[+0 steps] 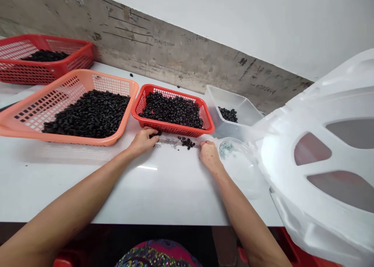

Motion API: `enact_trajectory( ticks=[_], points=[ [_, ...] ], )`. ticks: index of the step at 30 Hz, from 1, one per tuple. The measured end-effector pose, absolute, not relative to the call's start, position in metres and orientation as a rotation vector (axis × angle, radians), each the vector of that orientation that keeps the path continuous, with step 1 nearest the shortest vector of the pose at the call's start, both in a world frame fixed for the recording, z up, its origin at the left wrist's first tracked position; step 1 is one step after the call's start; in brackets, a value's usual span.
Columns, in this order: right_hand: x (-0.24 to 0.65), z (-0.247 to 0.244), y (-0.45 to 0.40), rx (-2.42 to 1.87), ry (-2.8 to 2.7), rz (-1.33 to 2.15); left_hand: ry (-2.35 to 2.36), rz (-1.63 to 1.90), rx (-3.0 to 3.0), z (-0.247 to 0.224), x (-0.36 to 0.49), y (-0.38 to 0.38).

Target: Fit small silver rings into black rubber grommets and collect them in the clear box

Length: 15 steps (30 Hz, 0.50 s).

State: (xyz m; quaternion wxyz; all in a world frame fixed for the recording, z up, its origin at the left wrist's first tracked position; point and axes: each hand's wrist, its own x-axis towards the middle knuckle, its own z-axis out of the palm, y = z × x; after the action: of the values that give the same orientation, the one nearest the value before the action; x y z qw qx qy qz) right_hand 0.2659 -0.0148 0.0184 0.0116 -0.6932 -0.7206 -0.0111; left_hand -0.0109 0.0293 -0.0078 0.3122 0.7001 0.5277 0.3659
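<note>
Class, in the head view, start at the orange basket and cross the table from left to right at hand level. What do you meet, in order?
Orange basket → left hand → loose black pieces → right hand → round clear dish → white plastic piece.

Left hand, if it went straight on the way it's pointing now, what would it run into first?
Past the black pieces right by it, the left hand would probably meet the near side of the small red basket first, though depth there is hard to judge.
</note>
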Motion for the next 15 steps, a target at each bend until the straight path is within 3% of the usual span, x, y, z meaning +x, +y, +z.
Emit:
enact_trajectory(
  ticks=[4,9,15],
  points=[
    [0.24,0.023,-0.025,-1.958,-2.3,0.075,1.401,0.827,1.747,0.007,-0.024,0.033],
    [0.2,0.013,-0.019,-1.414,-2.429,0.278,1.541,0.542,2.061,0.027,-0.034,0.027],
    [0.19,0.0,0.006,-1.15,-2.383,0.201,1.407,0.363,2.221,0.034,-0.036,0.021]
  ],
)
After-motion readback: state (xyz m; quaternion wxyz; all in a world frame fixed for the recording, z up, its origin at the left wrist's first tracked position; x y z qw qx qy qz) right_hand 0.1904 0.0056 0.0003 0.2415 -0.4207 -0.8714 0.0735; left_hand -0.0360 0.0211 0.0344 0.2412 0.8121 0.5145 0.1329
